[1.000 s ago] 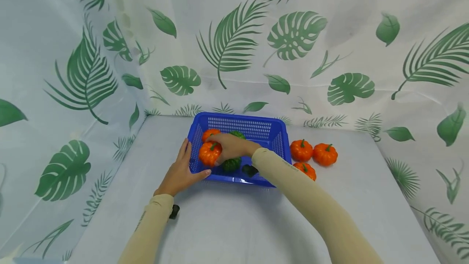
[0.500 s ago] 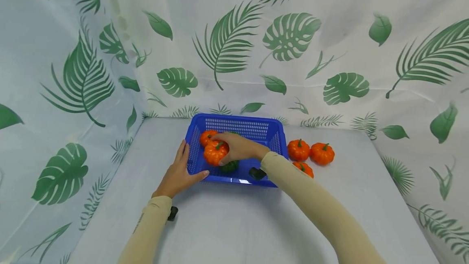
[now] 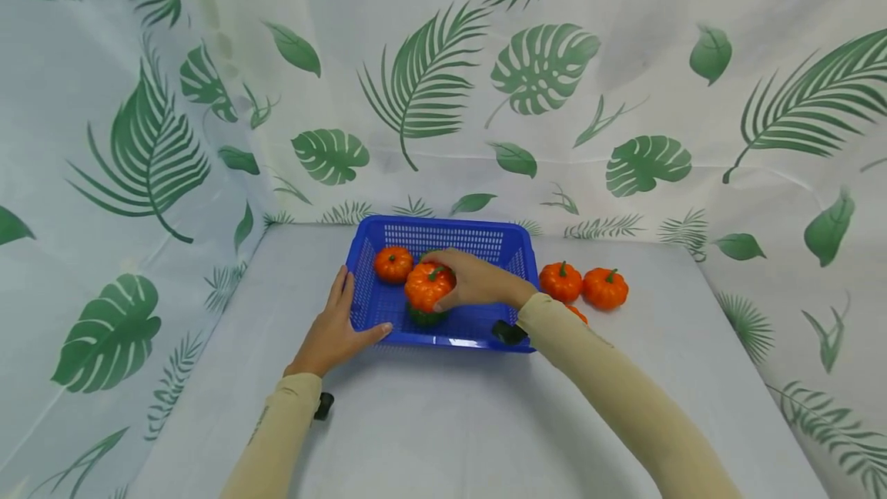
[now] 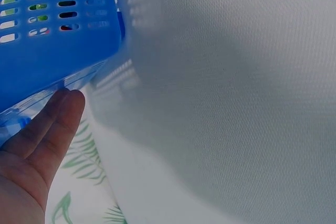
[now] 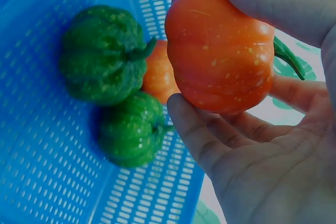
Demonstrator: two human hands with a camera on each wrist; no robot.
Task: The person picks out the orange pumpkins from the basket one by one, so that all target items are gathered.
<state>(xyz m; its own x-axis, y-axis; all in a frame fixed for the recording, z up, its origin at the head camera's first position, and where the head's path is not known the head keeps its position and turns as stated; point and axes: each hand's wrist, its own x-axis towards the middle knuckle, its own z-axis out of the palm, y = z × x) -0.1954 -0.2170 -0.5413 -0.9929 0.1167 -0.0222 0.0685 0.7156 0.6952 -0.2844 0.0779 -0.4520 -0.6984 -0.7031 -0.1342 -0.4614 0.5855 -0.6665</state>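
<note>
By the blue basket's near left corner, the left hand rests on its side, fingers extended. Above the basket's middle, the right hand grips a raised orange pumpkin, glossy, ribbed and yellow-flecked, with a green stem. It has shifted rightward since a second ago, uncovering a second orange pumpkin farther back. Two green pumpkins lie inside; three other orange pumpkins sit beyond the right wall.

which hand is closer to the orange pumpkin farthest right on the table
Right hand: over the basket, left of that pumpkin; the left hand is farther left, at the basket's left side.
</note>
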